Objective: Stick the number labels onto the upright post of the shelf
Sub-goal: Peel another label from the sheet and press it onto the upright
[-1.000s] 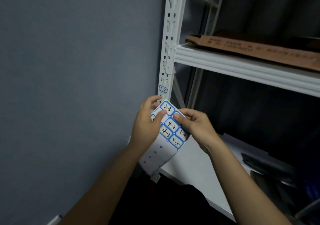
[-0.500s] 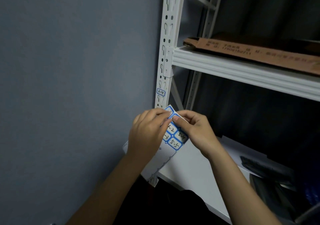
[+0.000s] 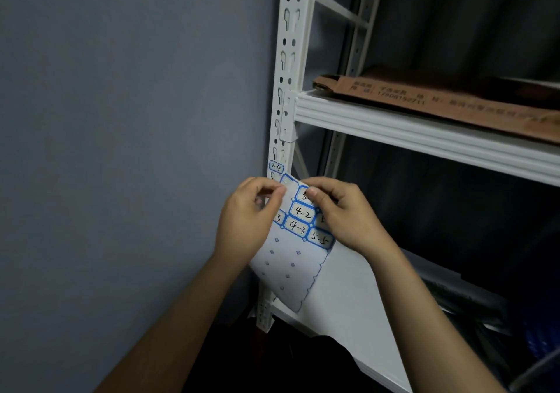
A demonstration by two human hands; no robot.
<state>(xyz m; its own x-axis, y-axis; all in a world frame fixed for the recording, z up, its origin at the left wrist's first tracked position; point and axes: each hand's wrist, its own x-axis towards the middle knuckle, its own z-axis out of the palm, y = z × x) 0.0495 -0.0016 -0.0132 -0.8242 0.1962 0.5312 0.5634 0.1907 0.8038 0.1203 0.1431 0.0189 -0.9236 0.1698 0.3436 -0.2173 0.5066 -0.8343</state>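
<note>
Left hand [image 3: 247, 220] pinches a label off the blue-bordered white sticker sheet [image 3: 298, 232]; right hand [image 3: 342, 213] grips the sheet steady, close to the white slotted steel post [image 3: 286, 68] for quick sticking.

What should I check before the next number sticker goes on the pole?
1. Sticker sheet held steady by both hands: ok; left hand, right hand.
2. Next sticker fully peeled off: cannot tell; the left fingertips pinch the top corner.
3. Label 2-4 already on the post: ok.
4. Bare post free above 2-4: ok.
5. Stickers left on sheet: ok; 4-2, 4-3 and 5-5 show.
</note>
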